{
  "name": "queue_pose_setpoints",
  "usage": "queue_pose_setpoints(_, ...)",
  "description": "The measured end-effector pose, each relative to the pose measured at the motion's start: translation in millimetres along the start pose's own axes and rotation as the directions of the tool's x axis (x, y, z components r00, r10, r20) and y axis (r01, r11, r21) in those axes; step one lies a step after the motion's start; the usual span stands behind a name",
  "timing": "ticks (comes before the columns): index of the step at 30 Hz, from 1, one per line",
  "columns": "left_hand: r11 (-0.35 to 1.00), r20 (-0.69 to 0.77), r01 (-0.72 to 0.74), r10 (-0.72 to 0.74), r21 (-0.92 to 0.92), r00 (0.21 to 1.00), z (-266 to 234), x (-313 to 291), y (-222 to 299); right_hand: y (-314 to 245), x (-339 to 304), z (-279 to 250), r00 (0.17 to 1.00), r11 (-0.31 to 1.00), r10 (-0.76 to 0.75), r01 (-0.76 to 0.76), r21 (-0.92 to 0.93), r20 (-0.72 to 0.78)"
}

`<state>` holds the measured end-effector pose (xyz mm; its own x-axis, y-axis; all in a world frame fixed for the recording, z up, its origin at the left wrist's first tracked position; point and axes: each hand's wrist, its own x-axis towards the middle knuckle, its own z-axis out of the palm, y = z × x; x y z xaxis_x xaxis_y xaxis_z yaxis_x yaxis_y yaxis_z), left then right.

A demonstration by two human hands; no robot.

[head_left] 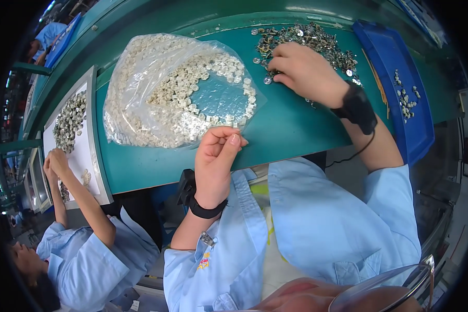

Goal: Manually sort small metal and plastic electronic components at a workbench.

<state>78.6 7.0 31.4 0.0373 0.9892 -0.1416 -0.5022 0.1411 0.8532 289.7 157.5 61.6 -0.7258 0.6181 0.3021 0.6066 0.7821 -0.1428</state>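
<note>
My left hand [216, 164] is closed in a pinch, thumb against the bent fingers, at the near edge of a clear plastic bag [140, 88]. The bag is packed with small whitish square parts [192, 78]; what the pinch holds is too small or hidden to make out. My right hand [312, 73] reaches over a heap of small metal parts [343, 54] at the far right of the green table [281, 130]. Its fingers curve down at the heap's left edge, with a gap between thumb and forefinger. Several round shiny pieces lie beside those fingertips.
A blue tray [418, 125] with a few small parts stands at the right, a thin wooden strip [377, 83] along its side. At the left, a co-worker's hands [57, 164] work over a white metal-edged tray [104, 182] of similar parts. Black straps circle both my wrists.
</note>
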Motion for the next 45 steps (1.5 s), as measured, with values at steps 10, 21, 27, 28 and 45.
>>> queue_pose_setpoints(10, 0.995, -0.01, -0.064, 0.065, 0.079, 0.998, -28, -8, 17, -49, 18, -7, 0.872, 0.532, 0.382, -0.478, 0.7, 0.305)
queue_pose_setpoints(21, 0.985, 0.148, -0.168, 0.17, -0.028, 0.974, -12, 0, 0, -107, -10, 31, 0.98, 0.206, 0.176, -0.133, 0.969, 0.097)
queue_pose_setpoints(27, 0.951, 0.116, -0.307, 0.309, -0.038, 0.944, -20, -7, -12, -130, -13, 43, 0.951, 0.152, 0.298, -0.136, 0.979, 0.086)
queue_pose_setpoints(28, 0.955, 0.09, -0.295, 0.296, -0.018, 0.951, -20, -8, -12, -132, -12, 43, 0.938, 0.006, 0.322, -0.139, 0.99, 0.129)
queue_pose_setpoints(45, 0.941, -0.012, -0.337, 0.337, -0.038, 0.942, -34, -6, -9, -141, -12, 37, 0.918, 0.149, 0.388, -0.15, 0.977, 0.081)
